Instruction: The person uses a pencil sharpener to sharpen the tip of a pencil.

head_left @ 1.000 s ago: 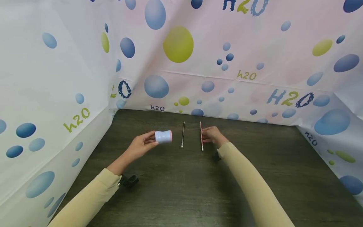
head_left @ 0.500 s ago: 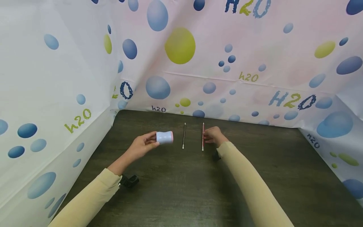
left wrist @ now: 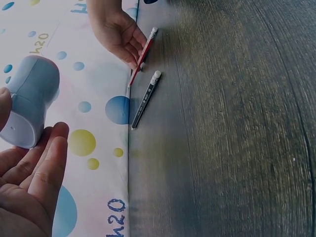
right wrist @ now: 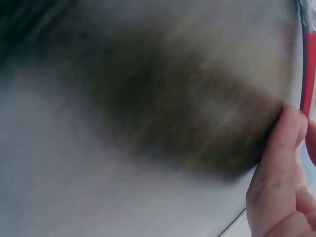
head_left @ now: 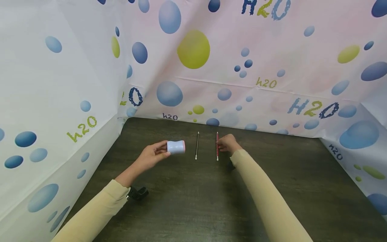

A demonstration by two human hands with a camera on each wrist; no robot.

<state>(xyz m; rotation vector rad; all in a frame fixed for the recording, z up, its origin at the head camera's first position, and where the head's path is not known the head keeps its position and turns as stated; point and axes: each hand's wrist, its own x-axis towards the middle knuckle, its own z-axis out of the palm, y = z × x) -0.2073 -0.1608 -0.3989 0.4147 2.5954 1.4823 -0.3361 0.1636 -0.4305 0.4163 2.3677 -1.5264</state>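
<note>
My left hand (head_left: 148, 156) holds a light blue cup (head_left: 175, 147) on its side, its pink-rimmed end pointing right. Thumb and fingers press the cup from opposite sides, and the left wrist view shows its pale, recessed near end. Farther right, a red pencil (head_left: 217, 154) is pinched by my right hand (head_left: 228, 144) between thumb and fingertips, close over the table. The right wrist view catches only a piece of that red pencil (right wrist: 310, 74) beside the fingers. Between the hands a black pencil (head_left: 197, 146) lies on the table, roughly parallel to the red one, with its white end nearer me.
The dark wood-grain table (head_left: 187, 198) runs back to a white sheet (head_left: 145, 74) printed with blue and green dots. The sheet also rises along the left and right sides. A black wrist strap device (head_left: 137, 194) hangs under the left forearm.
The red pencil has turned slightly, its far end shifting a little right with the right hand's fingers. The left hand and cup keep their place; the head view has shifted slightly.
</note>
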